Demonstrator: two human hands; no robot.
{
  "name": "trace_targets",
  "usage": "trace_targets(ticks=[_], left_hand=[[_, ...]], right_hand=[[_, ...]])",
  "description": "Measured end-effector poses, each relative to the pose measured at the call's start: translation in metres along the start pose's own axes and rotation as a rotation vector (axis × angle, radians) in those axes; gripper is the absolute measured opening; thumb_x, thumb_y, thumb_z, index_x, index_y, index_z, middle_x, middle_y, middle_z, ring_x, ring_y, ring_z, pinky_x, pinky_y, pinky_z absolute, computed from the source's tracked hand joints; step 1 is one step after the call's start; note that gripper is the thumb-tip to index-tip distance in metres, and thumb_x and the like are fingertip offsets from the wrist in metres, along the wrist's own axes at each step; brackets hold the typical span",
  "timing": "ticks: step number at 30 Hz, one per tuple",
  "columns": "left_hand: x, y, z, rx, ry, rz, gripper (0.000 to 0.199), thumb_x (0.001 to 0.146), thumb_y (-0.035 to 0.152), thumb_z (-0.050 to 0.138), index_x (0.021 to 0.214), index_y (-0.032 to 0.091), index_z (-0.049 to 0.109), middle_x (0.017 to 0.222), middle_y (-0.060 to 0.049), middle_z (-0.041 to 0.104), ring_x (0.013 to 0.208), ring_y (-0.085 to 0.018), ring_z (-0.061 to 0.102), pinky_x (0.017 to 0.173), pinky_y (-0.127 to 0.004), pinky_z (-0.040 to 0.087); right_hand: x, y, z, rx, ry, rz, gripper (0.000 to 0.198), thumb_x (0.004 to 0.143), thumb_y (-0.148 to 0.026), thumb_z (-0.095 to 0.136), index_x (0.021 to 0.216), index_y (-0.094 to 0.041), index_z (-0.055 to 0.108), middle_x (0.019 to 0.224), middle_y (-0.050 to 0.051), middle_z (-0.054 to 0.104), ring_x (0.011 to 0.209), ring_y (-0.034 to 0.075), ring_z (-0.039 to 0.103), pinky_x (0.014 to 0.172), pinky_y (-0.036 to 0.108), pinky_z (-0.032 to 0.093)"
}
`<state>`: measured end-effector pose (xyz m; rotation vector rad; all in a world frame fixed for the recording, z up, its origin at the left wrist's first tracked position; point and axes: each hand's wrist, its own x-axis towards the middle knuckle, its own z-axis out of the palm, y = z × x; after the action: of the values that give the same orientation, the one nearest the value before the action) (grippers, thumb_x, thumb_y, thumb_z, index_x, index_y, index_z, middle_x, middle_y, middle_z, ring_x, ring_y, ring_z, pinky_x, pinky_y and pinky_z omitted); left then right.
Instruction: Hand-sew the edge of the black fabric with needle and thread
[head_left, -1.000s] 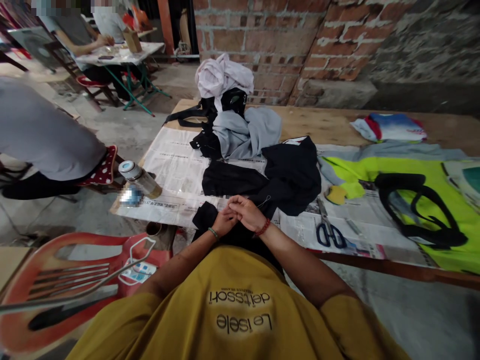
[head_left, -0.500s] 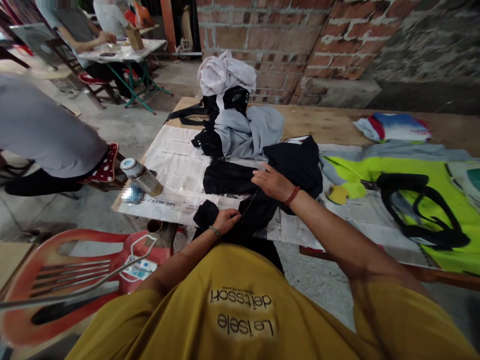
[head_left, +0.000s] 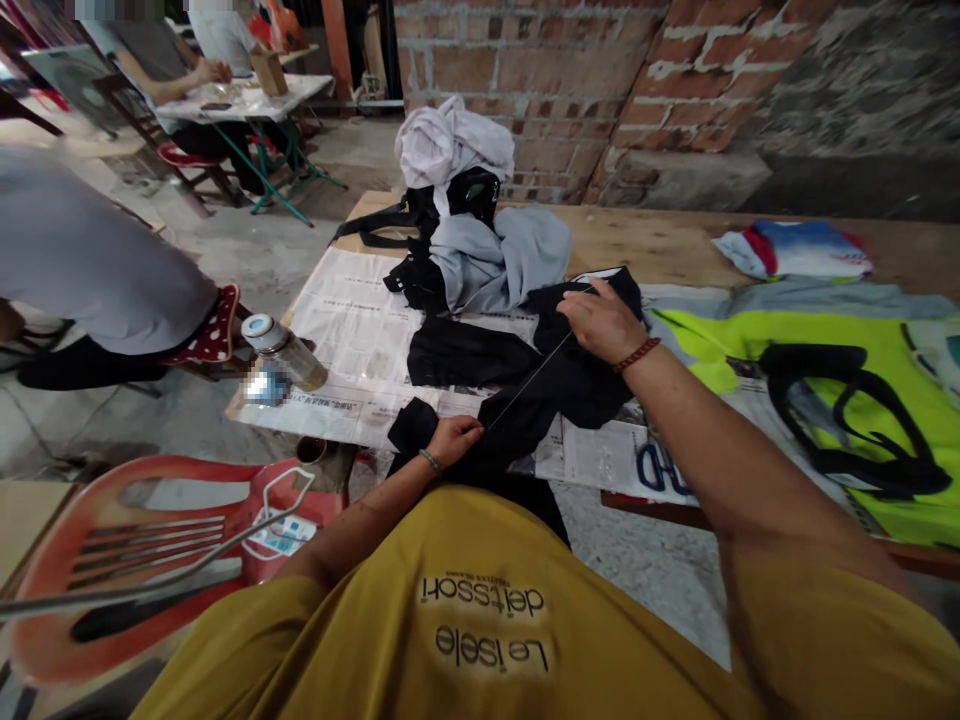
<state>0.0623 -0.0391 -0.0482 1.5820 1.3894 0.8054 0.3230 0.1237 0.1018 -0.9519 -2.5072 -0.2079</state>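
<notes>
A black garment (head_left: 517, 410) lies across the newspaper at the table's near edge, one end hanging toward my lap. My left hand (head_left: 454, 440) is closed, its thumb and fingers pinching the black cloth. From that spot a thin pale thread (head_left: 529, 380) runs taut, up and to the right. My right hand (head_left: 606, 322) is closed in a pinch at the thread's upper end, above the garment's right part. Whether a needle sits between those fingers is too small to make out. Blue-handled scissors (head_left: 651, 472) lie partly behind my right forearm.
Left on the newspaper (head_left: 352, 300) stands a clear bottle (head_left: 296, 362). Grey cloth (head_left: 499, 260) and a white bundle (head_left: 454, 145) are piled behind. A yellow-green garment (head_left: 825, 350) with a black visor-like item (head_left: 855, 425) lies right. A red chair (head_left: 150, 480) stands at lower left; people sit beyond.
My right hand has moved right and up, away from my left hand, and a longer stretch of thread shows between them. Blue scissor handles have come into sight. My left hand has stayed put.
</notes>
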Motion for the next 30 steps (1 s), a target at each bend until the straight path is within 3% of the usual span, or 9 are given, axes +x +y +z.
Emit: trace_targets(ticks=[12, 18, 23, 28, 30], left_hand=[[0.001, -0.004, 0.0, 0.012, 0.006, 0.007, 0.019, 0.077, 0.029, 0.056, 0.078, 0.016, 0.07, 0.072, 0.0, 0.069, 0.068, -0.012, 0.06, 0.067, -0.02, 0.045], [0.001, -0.004, 0.001, 0.013, 0.01, 0.009, 0.019, 0.077, 0.029, 0.056, 0.078, 0.015, 0.07, 0.073, 0.0, 0.069, 0.069, -0.012, 0.06, 0.067, -0.02, 0.045], [0.001, -0.002, 0.0, 0.005, 0.002, 0.023, 0.019, 0.078, 0.028, 0.056, 0.077, 0.015, 0.07, 0.073, -0.001, 0.068, 0.07, -0.013, 0.06, 0.067, -0.02, 0.045], [0.001, 0.002, -0.002, -0.019, -0.004, 0.017, 0.02, 0.077, 0.029, 0.056, 0.076, 0.014, 0.069, 0.073, -0.001, 0.068, 0.07, -0.013, 0.059, 0.066, -0.02, 0.045], [0.001, 0.002, -0.003, -0.032, -0.006, 0.026, 0.021, 0.077, 0.03, 0.056, 0.076, 0.014, 0.069, 0.073, -0.001, 0.067, 0.07, -0.013, 0.059, 0.067, -0.02, 0.045]], right_hand=[[-0.001, 0.042, -0.023, -0.23, 0.034, 0.027, 0.025, 0.09, -0.019, 0.037, 0.099, -0.014, 0.06, 0.1, 0.012, 0.065, 0.098, 0.017, 0.057, 0.106, 0.042, 0.027], [-0.002, 0.042, -0.029, -0.253, 0.062, 0.029, 0.024, 0.088, -0.019, 0.038, 0.099, -0.017, 0.059, 0.095, 0.01, 0.065, 0.095, 0.021, 0.058, 0.097, 0.045, 0.036], [-0.004, -0.006, -0.013, -0.051, 0.076, 0.084, 0.022, 0.088, -0.021, 0.04, 0.095, -0.016, 0.06, 0.093, 0.01, 0.066, 0.09, 0.02, 0.059, 0.092, 0.039, 0.039], [-0.038, -0.1, 0.039, 0.499, 0.006, 0.351, 0.034, 0.086, -0.018, 0.041, 0.119, -0.019, 0.051, 0.072, -0.001, 0.061, 0.058, 0.011, 0.055, 0.063, 0.025, 0.046], [-0.057, -0.13, 0.061, 0.631, -0.016, 0.419, 0.03, 0.086, -0.016, 0.039, 0.109, -0.021, 0.057, 0.073, -0.001, 0.06, 0.057, 0.009, 0.054, 0.061, 0.023, 0.046]])
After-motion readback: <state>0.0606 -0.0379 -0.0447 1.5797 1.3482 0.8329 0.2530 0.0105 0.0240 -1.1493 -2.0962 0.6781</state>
